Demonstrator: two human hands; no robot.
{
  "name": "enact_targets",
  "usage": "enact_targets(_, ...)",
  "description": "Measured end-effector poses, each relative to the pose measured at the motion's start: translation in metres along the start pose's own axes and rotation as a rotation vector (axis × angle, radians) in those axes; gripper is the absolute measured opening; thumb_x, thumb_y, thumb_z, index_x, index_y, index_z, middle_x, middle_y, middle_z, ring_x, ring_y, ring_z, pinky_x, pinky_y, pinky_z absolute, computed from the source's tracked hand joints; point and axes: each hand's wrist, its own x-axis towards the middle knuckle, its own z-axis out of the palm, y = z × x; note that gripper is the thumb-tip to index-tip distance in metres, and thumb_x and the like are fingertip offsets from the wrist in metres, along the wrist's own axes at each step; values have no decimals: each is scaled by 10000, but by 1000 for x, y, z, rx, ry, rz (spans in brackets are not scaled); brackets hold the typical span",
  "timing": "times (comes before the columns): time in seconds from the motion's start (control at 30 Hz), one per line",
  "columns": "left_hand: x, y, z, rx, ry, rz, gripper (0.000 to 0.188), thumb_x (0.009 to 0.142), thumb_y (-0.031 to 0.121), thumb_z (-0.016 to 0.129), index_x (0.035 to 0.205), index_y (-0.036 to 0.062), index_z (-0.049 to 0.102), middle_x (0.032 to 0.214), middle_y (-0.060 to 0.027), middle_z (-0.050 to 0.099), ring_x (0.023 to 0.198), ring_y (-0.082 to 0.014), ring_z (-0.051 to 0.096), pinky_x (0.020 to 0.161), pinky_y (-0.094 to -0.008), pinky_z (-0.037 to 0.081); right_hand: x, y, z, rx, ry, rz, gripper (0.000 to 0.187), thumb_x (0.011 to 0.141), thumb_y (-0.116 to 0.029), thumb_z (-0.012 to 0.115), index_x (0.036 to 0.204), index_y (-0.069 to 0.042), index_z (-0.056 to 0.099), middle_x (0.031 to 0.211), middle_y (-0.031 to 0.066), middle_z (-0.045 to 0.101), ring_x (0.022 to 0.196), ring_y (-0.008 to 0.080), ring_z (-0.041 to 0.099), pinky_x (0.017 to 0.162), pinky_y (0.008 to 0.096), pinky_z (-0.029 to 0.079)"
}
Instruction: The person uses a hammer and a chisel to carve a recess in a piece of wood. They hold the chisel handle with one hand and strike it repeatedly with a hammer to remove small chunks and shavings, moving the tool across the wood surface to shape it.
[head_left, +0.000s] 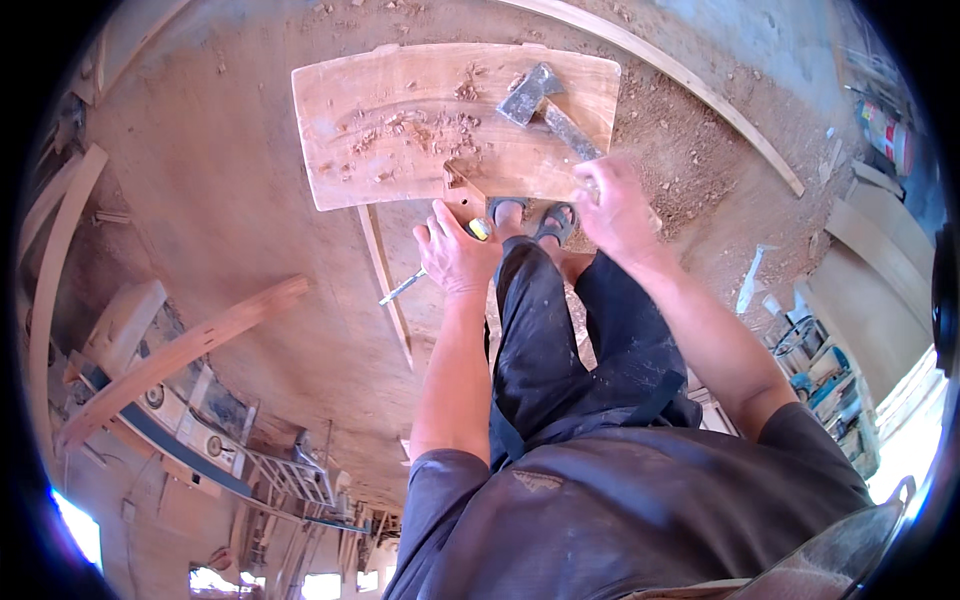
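My right hand (pixel 612 210) is closed round the handle of a hatchet-like hammer. Its dark, worn metal head (pixel 530 95) is over the right part of a broad wooden board (pixel 340 110). At the board's near edge, my left hand (pixel 458 250) is closed on a slim tool with a yellow end (pixel 479 229). The tool's thin shaft (pixel 402 287) sticks out on the hand's left side; its exact kind is unclear. Against the fingers of that hand is a small wooden piece (pixel 464 197) with a dark hole. Wood chips (pixel 410 128) lie on the board.
My sandalled feet (pixel 555 222) stand close to the board's near edge. A wooden strip (pixel 385 285) lies on the dusty floor to the left, beside a thick beam (pixel 190 355). Long curved wood (pixel 690 80) lies at the far right, and a bucket (pixel 886 138) stands beyond it.
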Motion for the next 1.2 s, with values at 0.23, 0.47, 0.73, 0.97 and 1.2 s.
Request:
enact_targets(0.23,1,-2,5,1,55,12,841,711,352,847,1360,-37,479,1017,-171,634,962,-392,583,792,-478,526,29,-47,48,314,-225,129,202,892,-101,646,1060,5,681,1090,215,706,997,340,697,896,440,548)
enact_targets(0.47,4,18,-17,-14,-50,-163,824,767,411,851,1392,26,476,1091,-193,534,1060,-399,570,812,-495,526,18,-12,29,317,-406,177,218,895,-107,627,1060,30,667,998,164,726,900,248,705,823,372,543)
enact_targets(0.73,-9,33,-34,-34,-56,-342,634,803,338,850,1318,88,578,1080,-198,542,1054,-395,577,783,-502,519,10,-4,18,461,-642,276,282,939,-169,611,1156,-7,691,1071,174,739,997,260,714,877,386,540)
enact_targets(0.97,-35,59,-69,-177,15,-159,594,788,291,872,1283,57,640,1024,-183,592,986,-406,627,793,-483,508,-2,-19,16,593,-398,190,236,971,-124,620,1148,19,680,1004,99,729,921,144,666,834,311,528)
enact_targets(1.2,-30,4,-28,-152,-159,-506,616,783,354,869,1257,23,657,1128,-226,569,1023,-438,638,848,-501,523,28,-42,46,409,-562,116,417,940,-210,657,1314,-25,659,1043,131,741,930,211,700,871,361,545)
